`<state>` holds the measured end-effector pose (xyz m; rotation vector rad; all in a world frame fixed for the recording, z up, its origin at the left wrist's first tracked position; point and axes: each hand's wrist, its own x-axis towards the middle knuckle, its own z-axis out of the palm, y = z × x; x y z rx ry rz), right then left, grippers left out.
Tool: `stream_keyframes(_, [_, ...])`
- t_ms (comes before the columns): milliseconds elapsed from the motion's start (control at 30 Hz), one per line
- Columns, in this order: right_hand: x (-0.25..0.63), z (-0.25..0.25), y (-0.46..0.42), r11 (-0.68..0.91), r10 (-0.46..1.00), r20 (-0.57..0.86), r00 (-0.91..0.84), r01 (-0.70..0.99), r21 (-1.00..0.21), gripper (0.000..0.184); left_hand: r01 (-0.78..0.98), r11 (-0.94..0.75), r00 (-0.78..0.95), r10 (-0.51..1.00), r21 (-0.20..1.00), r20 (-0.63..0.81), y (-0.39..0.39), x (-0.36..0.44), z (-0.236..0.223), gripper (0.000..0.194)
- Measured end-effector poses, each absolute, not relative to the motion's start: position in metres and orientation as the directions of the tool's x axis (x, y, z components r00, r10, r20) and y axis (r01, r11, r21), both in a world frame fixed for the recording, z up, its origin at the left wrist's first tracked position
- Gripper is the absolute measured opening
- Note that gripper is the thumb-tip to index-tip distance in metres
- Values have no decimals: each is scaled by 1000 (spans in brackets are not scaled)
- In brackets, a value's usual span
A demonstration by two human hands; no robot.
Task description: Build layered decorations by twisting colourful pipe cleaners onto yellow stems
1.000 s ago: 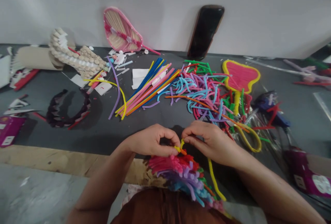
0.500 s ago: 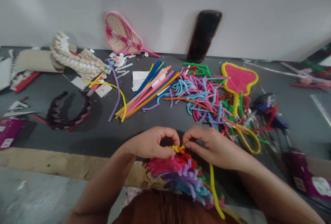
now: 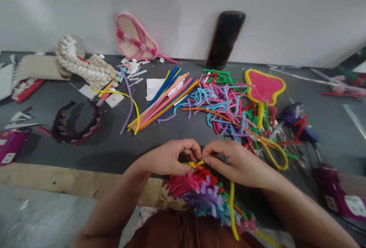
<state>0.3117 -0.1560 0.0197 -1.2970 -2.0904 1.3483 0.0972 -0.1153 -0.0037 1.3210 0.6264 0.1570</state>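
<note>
My left hand [image 3: 168,158] and my right hand [image 3: 230,160] meet fingertip to fingertip over a bushy multicoloured pipe-cleaner piece [image 3: 206,192] that rests at my lap. Both hands are closed in a pinch on a short yellow and orange pipe cleaner [image 3: 196,164] at the top of the piece. A long yellow pipe cleaner [image 3: 232,210] hangs down from under my right hand. On the dark mat [image 3: 114,148] beyond lie a bundle of straight pipe cleaners [image 3: 166,99] and a heap of curled ones [image 3: 223,105].
A phone [image 3: 225,38] leans on the wall beside a pink wing-shaped craft [image 3: 134,38]. A pink and yellow craft [image 3: 264,86] and a blue glue gun [image 3: 297,122] lie right. A dark headband [image 3: 74,124], a beige scaled craft [image 3: 85,65] and purple boxes [image 3: 10,145] lie left.
My fingertips have drawn closer together over the yellow piece. The hanging yellow pipe cleaner has swung slightly left. The view has tilted down a little since the first frame.
</note>
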Motion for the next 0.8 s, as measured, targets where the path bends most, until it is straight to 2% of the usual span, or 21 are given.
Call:
stream_keyframes(167, [312, 22, -156, 174, 848, -148, -509, 532, -829, 12, 238, 336, 816, 441, 911, -375, -112, 95, -5, 23])
stream_keyframes(333, [315, 22, -157, 192, 862, -117, -494, 531, -826, 12, 253, 309, 805, 458, 917, -377, -109, 93, -2, 17])
stream_keyframes(567, [310, 11, -157, 323, 870, 34, -492, 516, -793, 12, 315, 201, 805, 461, 928, -373, -110, 94, -1, 19])
stream_keyframes(800, [303, 12, -164, 435, 866, 192, -462, 507, -744, 14, 354, 210, 791, 453, 911, -412, -112, 96, 0, 17])
